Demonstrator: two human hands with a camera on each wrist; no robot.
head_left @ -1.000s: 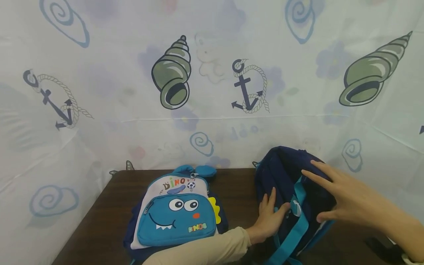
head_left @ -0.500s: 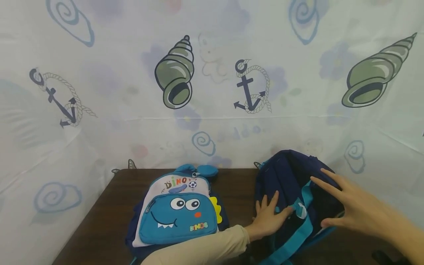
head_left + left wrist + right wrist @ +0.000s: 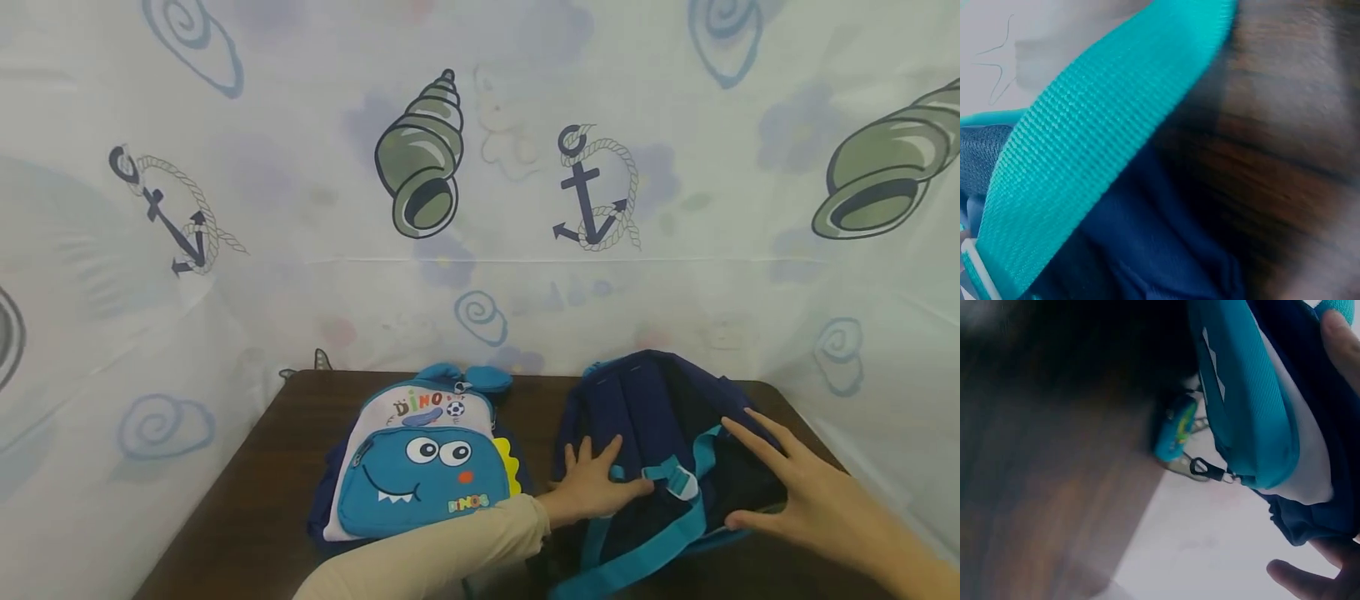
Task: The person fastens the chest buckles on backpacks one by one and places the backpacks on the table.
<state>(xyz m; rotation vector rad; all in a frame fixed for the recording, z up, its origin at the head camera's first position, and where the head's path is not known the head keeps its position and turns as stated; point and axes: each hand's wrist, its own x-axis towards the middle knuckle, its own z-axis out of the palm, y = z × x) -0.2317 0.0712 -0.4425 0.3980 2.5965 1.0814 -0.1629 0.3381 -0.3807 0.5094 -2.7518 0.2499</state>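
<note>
A navy backpack (image 3: 626,408), its back panel and turquoise straps (image 3: 667,542) showing, leans back on the dark table at the right. My left hand (image 3: 592,492) rests on its left side with fingers spread, the thumb close to a strap buckle (image 3: 682,483). Along the right side my right hand (image 3: 798,492) lies with spread fingers and thumb against the bag. In the right wrist view the bag's turquoise front pocket (image 3: 1254,412) faces the table, with the thumb (image 3: 1341,347) on the navy fabric. The left wrist view shows a strap (image 3: 1091,144) but no hand.
To the left lies a second backpack (image 3: 423,483), dinosaur front up, with a sleeved forearm (image 3: 427,558) across its lower edge. Behind the brown table (image 3: 247,500) hangs a white curtain (image 3: 322,208) printed with shells and anchors.
The navy backpack has tipped from more upright to flatter, its back panel turning upward, and both hands have moved along with it. The dinosaur backpack stays put while the head view shifts.
</note>
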